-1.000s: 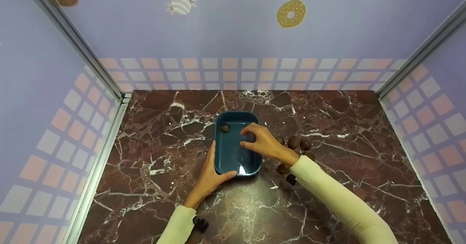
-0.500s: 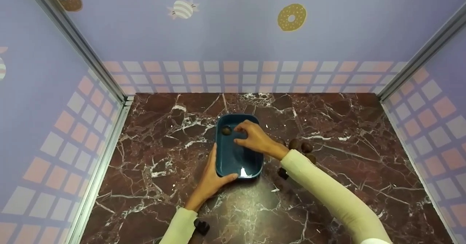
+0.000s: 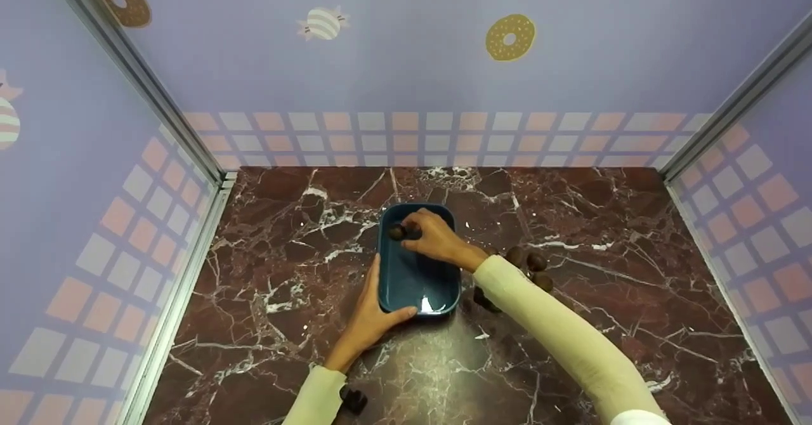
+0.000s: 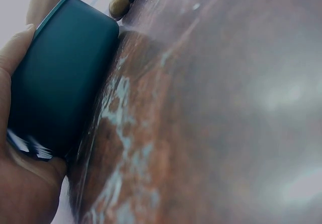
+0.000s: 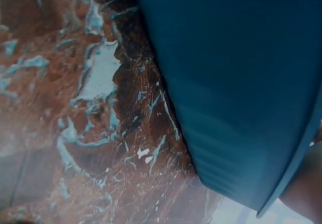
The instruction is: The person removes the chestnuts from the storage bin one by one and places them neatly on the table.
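Observation:
A teal rectangular dish [image 3: 419, 285] with rounded corners stands on the table. My left hand [image 3: 374, 311] holds its near left corner, fingers along the left side and thumb on the near rim. The left wrist view shows that hand [image 4: 25, 183] against the dish's wall [image 4: 65, 68]. Inside, near the far left corner, lies a small dark brown nut-like ball [image 3: 397, 232]. My right hand [image 3: 438, 238] is over the dish with bent fingers, fingertips right at the ball. Whether they pinch it is unclear, since the space between finger and thumb is dark.
Several similar brown balls [image 3: 536, 261] lie on the marbled table [image 3: 285, 254] right of the dish, partly behind the right forearm. Two of those balls [image 4: 119, 6] show in the left wrist view. Patterned panels [image 3: 406, 63] enclose the table at the back and sides.
My right hand has moved left across the dish to the ball near its far left corner. The left hand keeps its hold on the dish. The head view has shifted slightly.

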`<state>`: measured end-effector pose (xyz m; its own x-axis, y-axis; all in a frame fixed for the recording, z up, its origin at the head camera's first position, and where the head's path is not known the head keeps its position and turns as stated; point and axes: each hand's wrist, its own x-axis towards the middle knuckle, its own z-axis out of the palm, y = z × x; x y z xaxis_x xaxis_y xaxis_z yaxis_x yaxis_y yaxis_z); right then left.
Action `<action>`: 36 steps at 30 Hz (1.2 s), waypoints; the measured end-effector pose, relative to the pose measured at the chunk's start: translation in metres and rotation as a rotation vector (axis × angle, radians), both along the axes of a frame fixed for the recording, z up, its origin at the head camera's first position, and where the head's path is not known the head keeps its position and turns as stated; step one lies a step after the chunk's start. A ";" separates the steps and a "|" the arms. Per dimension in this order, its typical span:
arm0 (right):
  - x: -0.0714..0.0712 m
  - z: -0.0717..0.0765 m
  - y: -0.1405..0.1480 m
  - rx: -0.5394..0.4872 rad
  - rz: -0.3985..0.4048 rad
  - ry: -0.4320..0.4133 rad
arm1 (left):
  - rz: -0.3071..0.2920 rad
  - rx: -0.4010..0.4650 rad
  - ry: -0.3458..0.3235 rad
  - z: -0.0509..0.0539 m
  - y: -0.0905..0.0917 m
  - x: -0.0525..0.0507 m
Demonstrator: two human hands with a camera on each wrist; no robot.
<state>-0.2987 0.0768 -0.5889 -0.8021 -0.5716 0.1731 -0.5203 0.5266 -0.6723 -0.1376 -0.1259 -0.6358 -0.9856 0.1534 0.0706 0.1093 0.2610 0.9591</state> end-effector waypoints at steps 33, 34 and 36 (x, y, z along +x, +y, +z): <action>-0.022 -0.011 -0.027 0.168 0.062 -0.074 | 0.004 0.015 -0.019 0.000 0.000 0.002; -0.024 -0.017 -0.027 0.170 0.065 -0.072 | 0.003 0.016 -0.019 0.000 0.000 0.001; -0.029 -0.032 -0.028 0.175 0.070 -0.061 | 0.002 0.021 -0.017 0.000 0.000 0.001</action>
<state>-0.3278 0.0485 -0.6207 -0.7651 -0.6437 0.0187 -0.5211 0.6018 -0.6052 -0.1362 -0.1261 -0.6357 -0.9871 0.1496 0.0573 0.0926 0.2410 0.9661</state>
